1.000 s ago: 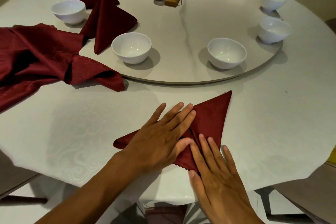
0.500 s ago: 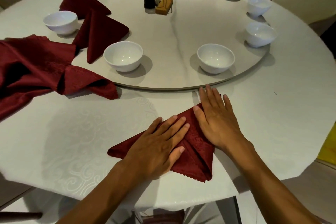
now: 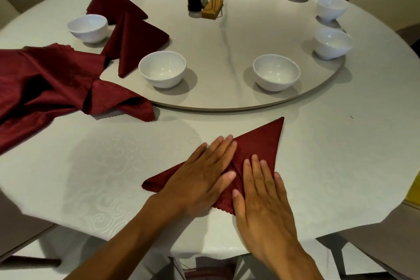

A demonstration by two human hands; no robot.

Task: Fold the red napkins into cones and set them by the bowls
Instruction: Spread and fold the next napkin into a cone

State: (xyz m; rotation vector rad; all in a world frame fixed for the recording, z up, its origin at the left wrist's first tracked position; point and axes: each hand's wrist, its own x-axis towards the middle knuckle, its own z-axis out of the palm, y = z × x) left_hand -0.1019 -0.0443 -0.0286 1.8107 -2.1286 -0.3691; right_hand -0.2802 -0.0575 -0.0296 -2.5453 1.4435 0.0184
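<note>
Status: two folded cones done. One (image 3: 136, 43) stands on the turntable (image 3: 227, 52) between the far-left bowl (image 3: 88, 27) and the near-left bowl (image 3: 162, 68); the second (image 3: 113, 4) sits just behind it, far side of the far-left bowl.

Third napkin (image 3: 261, 143) is mid-fold, flat on the table (image 3: 113, 177) at the near edge, its point aimed far-right towards the turntable rim. Our left hand (image 3: 200, 179) and right hand (image 3: 261, 202) both lie flat on it, fingers straight and slightly spread, pressing the creases down, nothing pinched. We judge it's still at the flattening stage, not yet rolled or stood up.

A heap of unfolded red napkins (image 3: 45, 88) waits at the left, draped partly onto the turntable.

Left to do: the near-middle bowl (image 3: 276, 71) and the bowls round the right and far side have no cone. We're roughly a quarter through at best.
</note>
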